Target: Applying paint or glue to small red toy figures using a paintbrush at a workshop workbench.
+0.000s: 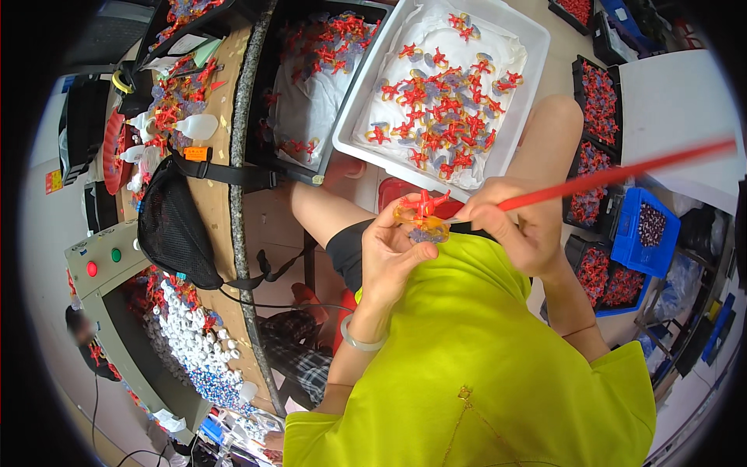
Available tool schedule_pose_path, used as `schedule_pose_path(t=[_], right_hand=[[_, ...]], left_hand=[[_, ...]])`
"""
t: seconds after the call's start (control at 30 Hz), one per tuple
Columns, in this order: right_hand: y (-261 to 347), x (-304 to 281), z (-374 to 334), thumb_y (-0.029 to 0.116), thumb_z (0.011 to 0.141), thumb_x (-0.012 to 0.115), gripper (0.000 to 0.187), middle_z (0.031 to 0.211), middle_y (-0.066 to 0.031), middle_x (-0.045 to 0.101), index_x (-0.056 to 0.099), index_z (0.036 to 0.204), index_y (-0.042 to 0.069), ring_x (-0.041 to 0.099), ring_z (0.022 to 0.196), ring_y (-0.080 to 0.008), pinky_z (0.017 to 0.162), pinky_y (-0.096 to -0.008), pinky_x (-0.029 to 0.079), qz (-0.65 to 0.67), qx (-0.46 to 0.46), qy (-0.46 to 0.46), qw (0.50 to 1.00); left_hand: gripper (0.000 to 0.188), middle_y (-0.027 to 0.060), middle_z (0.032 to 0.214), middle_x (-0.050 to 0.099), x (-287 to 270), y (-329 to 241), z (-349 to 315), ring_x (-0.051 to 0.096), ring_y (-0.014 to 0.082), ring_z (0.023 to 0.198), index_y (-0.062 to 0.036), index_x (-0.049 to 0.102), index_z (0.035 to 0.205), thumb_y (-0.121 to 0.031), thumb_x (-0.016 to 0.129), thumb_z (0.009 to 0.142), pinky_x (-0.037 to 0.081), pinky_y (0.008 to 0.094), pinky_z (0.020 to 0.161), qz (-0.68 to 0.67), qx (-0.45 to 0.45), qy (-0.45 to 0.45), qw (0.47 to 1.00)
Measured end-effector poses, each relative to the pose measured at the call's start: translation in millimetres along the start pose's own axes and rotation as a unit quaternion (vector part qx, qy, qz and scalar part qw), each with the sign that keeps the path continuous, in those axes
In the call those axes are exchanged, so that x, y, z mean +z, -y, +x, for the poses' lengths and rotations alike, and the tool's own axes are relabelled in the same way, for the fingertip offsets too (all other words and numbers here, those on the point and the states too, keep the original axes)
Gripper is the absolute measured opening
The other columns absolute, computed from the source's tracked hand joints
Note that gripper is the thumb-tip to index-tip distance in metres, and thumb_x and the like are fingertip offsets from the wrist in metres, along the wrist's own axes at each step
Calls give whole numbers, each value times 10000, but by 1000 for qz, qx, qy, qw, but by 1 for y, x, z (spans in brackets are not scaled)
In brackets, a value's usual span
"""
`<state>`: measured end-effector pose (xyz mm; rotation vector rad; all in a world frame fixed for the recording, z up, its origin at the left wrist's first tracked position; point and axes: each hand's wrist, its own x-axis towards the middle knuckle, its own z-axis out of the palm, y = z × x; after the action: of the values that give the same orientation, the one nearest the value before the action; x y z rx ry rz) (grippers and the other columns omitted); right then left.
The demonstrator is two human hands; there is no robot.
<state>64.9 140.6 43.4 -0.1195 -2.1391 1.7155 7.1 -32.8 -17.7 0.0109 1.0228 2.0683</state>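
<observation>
My left hand (391,261) holds a small plastic figurine (424,206) with a red body, an orange-yellow middle and a grey-purple base. In my right hand (517,229) is a paintbrush (622,173) with a long red handle, slanting up to the right. Its tip meets or nearly meets the side of the figurine; exact contact cannot be made out. Just beyond my hands, a white tray (346,140) lined with white sheeting carries many similar figurines (440,101) in a loose cluster.
A black crate (261,117) with more figurines stands left of the tray. The workbench (226,226) holds white bottles (196,127), a black mesh bag (175,226) and heaped white parts (187,327). On the right are black crates (595,101) of red pieces and a blue basket (646,253).
</observation>
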Motion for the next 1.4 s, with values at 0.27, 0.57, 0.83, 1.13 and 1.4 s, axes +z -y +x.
schedule_pose_path(t=[0.27,0.57,0.83,1.13,1.4], right_hand=[[-18,11,-2,-59,847,564,64,858,-104,647,616,882,-47,624,777,-134,688,-241,503,117,149,-61,980],[-28,21,-9,-122,791,623,115,851,-82,625,569,841,-33,608,797,-113,713,-255,507,239,198,-80,947],[-72,-17,-2,-26,815,648,138,1011,-123,640,605,942,4,601,966,-175,884,-279,456,-51,100,-230,967],[-112,-104,-46,76,905,582,148,1054,-91,655,647,1015,3,597,948,-127,857,-247,452,-317,97,-347,877],[-111,-104,-56,122,925,555,207,1047,-108,648,630,1038,-34,592,977,-164,902,-288,446,-260,110,-335,899]], left_hand=[[647,111,1107,598,0,1,2,625,220,982,21,430,1247,-113,790,726,507,322,855,19,9,23,1000],[682,104,1120,573,4,5,5,612,212,1000,-5,371,1305,-84,762,752,502,319,876,76,60,2,995],[915,130,1414,282,-14,-4,36,419,243,1248,-97,132,1469,-33,722,773,415,331,976,133,109,9,985],[210,191,967,632,-202,-22,153,635,296,888,39,598,1001,9,614,793,508,367,816,593,254,-243,724],[168,192,974,665,-258,-34,197,658,341,907,-48,696,928,-102,567,836,546,424,752,827,-90,-229,505]])
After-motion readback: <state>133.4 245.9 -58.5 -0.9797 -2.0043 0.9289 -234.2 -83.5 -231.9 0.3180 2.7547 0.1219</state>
